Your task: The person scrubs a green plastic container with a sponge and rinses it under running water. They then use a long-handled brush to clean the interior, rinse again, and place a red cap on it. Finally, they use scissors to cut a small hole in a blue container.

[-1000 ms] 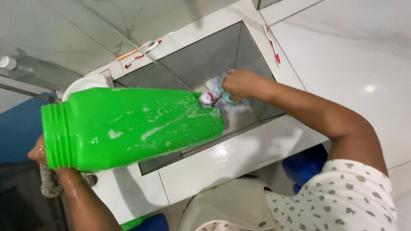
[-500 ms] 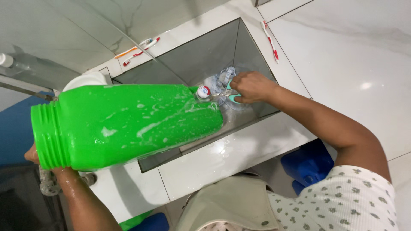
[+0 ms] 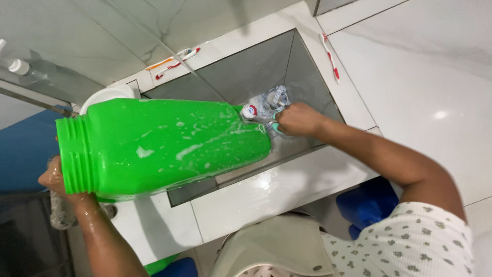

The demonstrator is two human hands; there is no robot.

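Green plastic jar [image 3: 164, 146], soap-streaked and still unrinsed, is held on its side across the frame's middle, its threaded mouth clasped by the left hand [image 3: 56, 177]. Right of centre, the right hand [image 3: 297, 119] is closed on a small object inside the tiled recess [image 3: 307, 82]; toothbrushes [image 3: 171, 59] lie above.

Green jug [image 3: 164, 146] hides most of the left hand [image 3: 54, 179] and part of the recessed niche [image 3: 287, 66]. Right hand [image 3: 297, 120] covers the teal item it grips. Clear bottle [image 3: 15, 66], upper left, is cut by the edge.
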